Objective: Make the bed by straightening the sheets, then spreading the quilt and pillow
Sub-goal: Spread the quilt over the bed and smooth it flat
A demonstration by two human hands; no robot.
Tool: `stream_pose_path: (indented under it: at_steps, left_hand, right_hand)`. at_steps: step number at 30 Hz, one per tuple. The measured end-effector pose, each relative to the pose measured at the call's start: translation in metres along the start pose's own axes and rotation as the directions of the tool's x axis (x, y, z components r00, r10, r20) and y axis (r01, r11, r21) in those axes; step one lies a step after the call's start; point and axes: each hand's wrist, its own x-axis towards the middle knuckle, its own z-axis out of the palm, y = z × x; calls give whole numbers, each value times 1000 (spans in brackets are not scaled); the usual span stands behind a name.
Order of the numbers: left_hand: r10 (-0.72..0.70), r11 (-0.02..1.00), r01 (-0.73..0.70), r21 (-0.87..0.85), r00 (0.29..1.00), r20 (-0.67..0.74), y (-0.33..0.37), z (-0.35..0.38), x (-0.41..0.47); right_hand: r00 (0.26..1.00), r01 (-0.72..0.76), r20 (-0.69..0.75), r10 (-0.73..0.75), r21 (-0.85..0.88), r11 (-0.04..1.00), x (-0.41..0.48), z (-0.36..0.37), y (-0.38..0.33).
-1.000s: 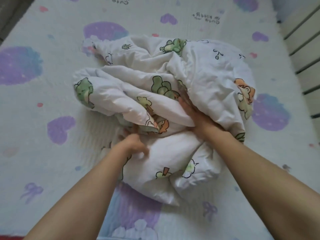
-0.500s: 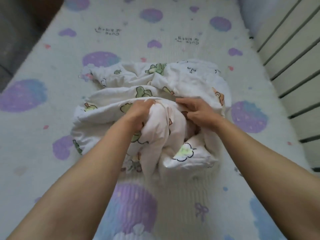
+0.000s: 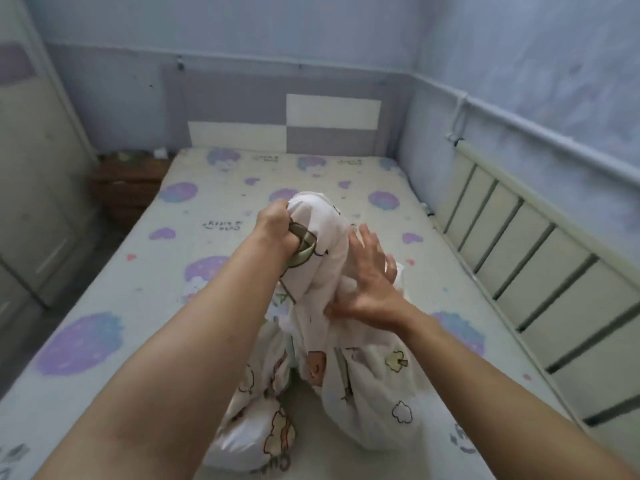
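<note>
While the left hand is fisted tight round the bunched upper end of the white quilt, soft padded cloth printed with cartoon animals, trees and outlined clouds, that end stands lifted clear of the bed, out in front over the middle of the mattress. Cloth hangs from the fist in a twisted column; the lower bulk lies heaped on the cream bed sheet near the foot, between the two forearms. Right hand: fingers straight and spread apart, palm laid against the right side of the hanging column, lower than the left hand; it grips nothing and is somewhat motion-blurred, the thumb smeared against the cloth. Both forearms are bare. Sheet carries purple and blue rounded blotches, small red hearts and short lines of dark script, and it lies flat over the visible mattress up to the head end. Grey and white panelled headboard stands against the far wall. Cream slatted side rail runs along the right edge of the bed, below a pale blue wall. Dark brown wooden nightstand sits just beside the bed's far left corner; the small items on top are too blurred to tell. Pale cupboard with a long handle stands along the left, well apart from the quilt.
</note>
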Motion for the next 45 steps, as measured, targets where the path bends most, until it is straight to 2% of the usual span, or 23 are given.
stream_pose_path:
  at_steps: [4,7,10,11,14,16,18,20,21,22,24,25,27,28,30,32,35,40,43,45]
  left_hand:
    - [45,998,-43,-51,998,32,40,21,-5]
    - [79,989,-69,-130,994,73,65,45,-28]
    - [99,981,-81,-176,990,97,89,69,-53]
    - [106,983,-80,-167,983,153,98,78,-62]
    - [141,988,-119,-98,959,248,119,93,-87]
    - [111,994,-101,-49,943,313,130,92,-100]
    - [82,995,-96,26,940,331,140,81,-99]
    - [74,988,-116,106,937,341,144,67,-92]
    - [70,982,-126,142,935,347,144,60,-87]
    - [72,972,-145,183,932,356,142,55,-79]
    - [90,941,-199,273,927,365,133,45,-72]
    - [110,914,-238,330,925,363,127,39,-66]
    - [136,845,-295,446,925,354,110,24,-52]
    - [127,799,-309,516,925,357,99,17,-44]
    - [70,701,-303,646,930,362,76,5,-29]
    - [-50,622,-264,737,926,374,51,3,-19]
    - [-146,532,-282,798,898,414,14,17,-13]
    - [52,540,-361,760,916,398,-15,44,-1]
    - [163,529,-385,756,921,355,-10,46,9]
    - [259,566,-388,727,921,290,3,49,13]
  right_hand:
    - [996,-87,-29,83,-170,982,16,-22,-36]
    - [994,-86,-68,81,-67,994,33,-42,-57]
    - [968,-35,-247,44,38,999,57,-53,-72]
    - [943,-2,-331,31,87,996,68,-59,-75]
    - [796,-18,-584,158,239,971,88,-86,-82]
    - [731,-51,-646,222,272,961,99,-109,-82]
    - [693,9,-680,239,340,940,108,-129,-84]
    - [666,180,-689,286,521,834,115,-142,-92]
    - [658,233,-694,293,558,796,118,-145,-96]
    - [646,249,-704,297,561,789,119,-150,-100]
    - [683,239,-646,341,638,732,122,-157,-99]
    - [715,260,-592,372,720,644,124,-161,-97]
    - [803,380,-479,354,870,315,125,-169,-87]
    - [798,402,-459,391,888,224,125,-173,-80]
    - [776,406,-441,451,896,180,125,-183,-71]
    - [786,434,-447,428,891,134,126,-192,-64]
    - [804,420,-461,376,887,191,123,-202,-56]
    - [840,377,-406,359,914,150,111,-220,-27]
    - [824,375,-392,408,919,125,106,-227,-2]
    - [791,368,-391,471,919,145,105,-230,15]
